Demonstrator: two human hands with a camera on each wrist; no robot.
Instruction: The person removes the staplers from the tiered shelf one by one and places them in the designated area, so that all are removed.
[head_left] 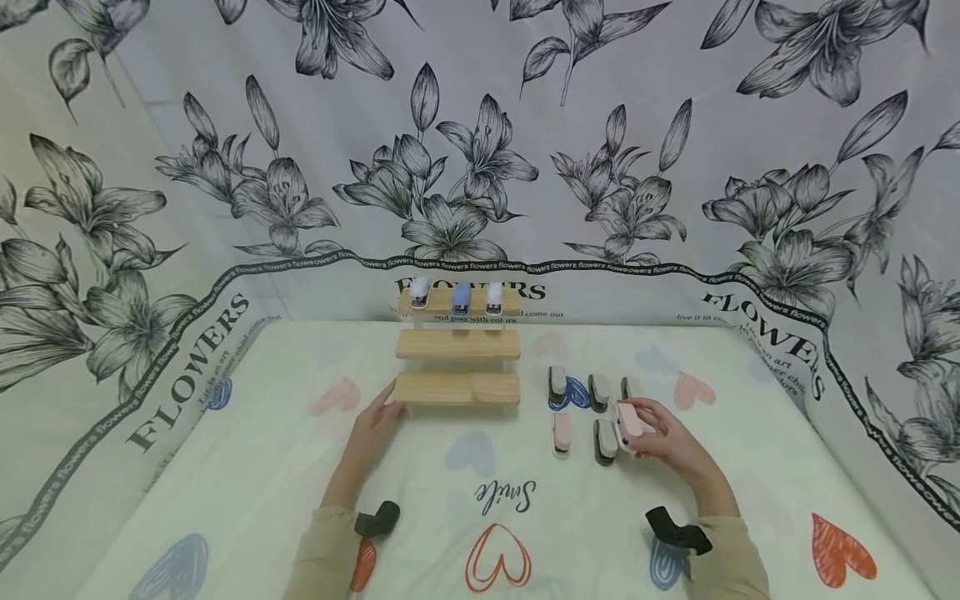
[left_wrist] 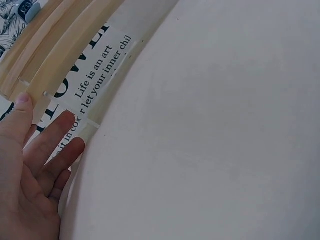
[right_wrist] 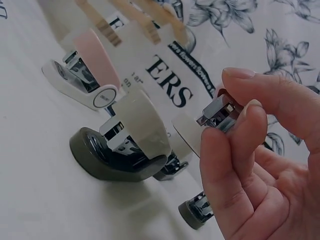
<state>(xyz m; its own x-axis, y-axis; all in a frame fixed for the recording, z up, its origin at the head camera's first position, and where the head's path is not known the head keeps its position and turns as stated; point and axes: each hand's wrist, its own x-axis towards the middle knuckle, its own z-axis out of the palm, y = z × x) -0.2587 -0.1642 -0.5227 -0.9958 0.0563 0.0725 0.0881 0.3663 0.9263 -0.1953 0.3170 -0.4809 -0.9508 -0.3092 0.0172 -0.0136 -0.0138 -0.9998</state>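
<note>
At left, one left hand, thumb on the end of the lowest board, other fingers loose and a little apart. Then one wooden stand with three boards. On its top board, three small staplers in a row: white, blue, white. Farther right, on the cloth, one pink stapler and four pale grey staplers. Last, one right hand, fingers clamped on one pink-and-white stapler, close to a grey one.
</note>
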